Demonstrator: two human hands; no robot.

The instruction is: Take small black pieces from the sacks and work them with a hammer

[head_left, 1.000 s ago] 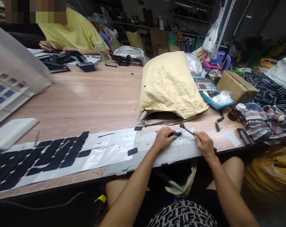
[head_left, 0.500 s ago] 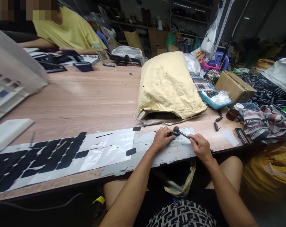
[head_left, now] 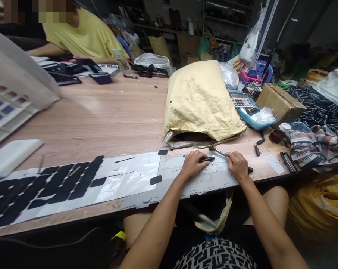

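Observation:
My left hand is closed round a small black part, whose end points right over the grey board. In my right hand is a ratchet-like tool with a metal shaft; its round head lies up and left of the hand, above the black part and apart from it. The tool's dark handle end shows at the right of the hand. Left of the board, a white sheet bears rows of black rounded pads.
A large yellow sack stands just beyond my hands. To the right are a blue tray, a cardboard box, a striped cloth and a brown bottle. A person in yellow sits across the table.
The tool's head has moved up off the black part, and my right hand has shifted slightly right along the tool. More of the black part shows in my left hand.

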